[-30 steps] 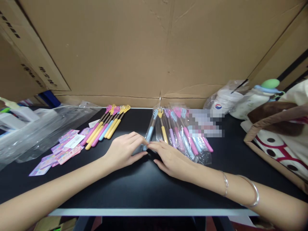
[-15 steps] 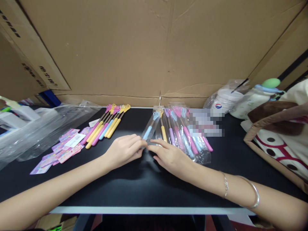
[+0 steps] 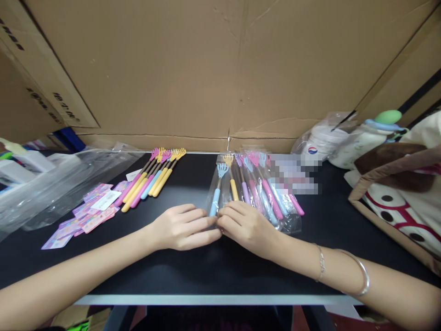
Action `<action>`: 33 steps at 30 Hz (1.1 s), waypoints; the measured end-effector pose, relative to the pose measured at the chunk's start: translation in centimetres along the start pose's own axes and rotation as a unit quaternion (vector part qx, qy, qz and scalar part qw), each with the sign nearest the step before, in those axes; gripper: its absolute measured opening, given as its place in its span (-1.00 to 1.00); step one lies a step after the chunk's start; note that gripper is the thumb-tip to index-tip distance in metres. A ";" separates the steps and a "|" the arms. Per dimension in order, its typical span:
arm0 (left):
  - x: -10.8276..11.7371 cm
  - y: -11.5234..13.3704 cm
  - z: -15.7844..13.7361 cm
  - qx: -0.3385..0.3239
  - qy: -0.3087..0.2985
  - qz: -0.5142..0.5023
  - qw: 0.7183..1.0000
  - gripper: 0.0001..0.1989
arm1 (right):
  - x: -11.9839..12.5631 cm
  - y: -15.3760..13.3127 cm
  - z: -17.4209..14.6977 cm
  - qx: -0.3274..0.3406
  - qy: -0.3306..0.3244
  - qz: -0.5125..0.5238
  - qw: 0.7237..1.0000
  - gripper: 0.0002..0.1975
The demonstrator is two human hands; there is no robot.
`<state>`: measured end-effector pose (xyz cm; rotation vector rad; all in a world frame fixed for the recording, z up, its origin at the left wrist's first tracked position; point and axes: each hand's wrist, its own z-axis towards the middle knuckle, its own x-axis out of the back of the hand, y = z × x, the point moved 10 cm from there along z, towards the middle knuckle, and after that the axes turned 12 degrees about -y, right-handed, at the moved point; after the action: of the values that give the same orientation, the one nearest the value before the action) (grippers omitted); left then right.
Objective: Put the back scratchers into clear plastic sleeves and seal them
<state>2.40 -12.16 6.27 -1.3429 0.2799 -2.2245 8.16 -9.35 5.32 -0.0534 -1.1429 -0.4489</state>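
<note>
A light-blue back scratcher (image 3: 215, 200) lies in a clear plastic bag, its claw head pointing away from me. Both hands meet at the near end of that bag. My left hand (image 3: 184, 228) has its fingers bent and pressed together at the bag's lower edge. From the other side, my right hand (image 3: 246, 230) pinches the same end, its fingertips touching the left ones. The pinched plastic is mostly hidden behind my fingers. Just right, more bagged back scratchers (image 3: 267, 195) lie side by side, in yellow, purple, pink and blue.
Unbagged back scratchers (image 3: 148, 179) lie to the left, near a pile of printed cards (image 3: 93, 211). Clear plastic bags (image 3: 58, 193) spread at the far left. A white cup (image 3: 324, 142), a bottle (image 3: 361, 145) and a fabric bag (image 3: 399, 184) stand at right. Cardboard (image 3: 165, 69) walls the back.
The bagged blue back scratcher has come nearer to me and turned more upright. My left hand has shifted right and lower, and my right fingers have curled in.
</note>
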 end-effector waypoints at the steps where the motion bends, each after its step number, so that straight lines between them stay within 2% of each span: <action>1: -0.1 -0.3 0.0 0.010 -0.002 -0.006 1.000 -0.91 | 0.0 0.0 0.0 0.002 -0.001 -0.004 1.000 -0.73; 3: -0.3 -1.1 -0.2 0.039 -0.010 -0.014 0.999 -0.96 | 0.1 0.0 0.0 0.012 0.003 -0.015 1.000 -0.71; 5: -0.7 -1.8 -0.3 0.062 -0.024 -0.019 0.998 -0.91 | 0.3 -0.1 0.0 0.023 0.006 -0.028 0.999 -0.69; 8: -1.2 -2.2 -0.5 0.070 -0.043 -0.022 0.996 -0.89 | 0.4 -0.3 0.0 0.038 0.005 -0.044 0.998 -0.69; 15: -0.6 -1.4 -0.4 0.021 -0.036 -0.016 0.999 -0.90 | 0.9 -1.0 0.0 0.064 0.016 -0.082 0.994 -0.73; 21: 0.4 -0.6 0.0 -0.015 -0.007 0.047 0.999 -0.86 | 1.2 -2.0 -0.3 0.113 0.014 -0.127 0.985 -0.77; 26: 1.0 -0.2 0.5 -0.043 -0.007 0.093 0.995 -0.88 | 2.7 -2.5 -0.5 0.149 0.040 -0.154 0.976 -0.82; 33: -0.1 -1.0 1.6 -0.083 -0.003 0.146 0.986 -0.82 | 3.2 -1.3 -0.5 0.151 0.022 -0.214 0.965 -0.82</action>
<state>3.51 -11.16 7.43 -1.2980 0.6293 -1.9869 9.20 -11.65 7.72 0.4757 -1.1677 -0.6481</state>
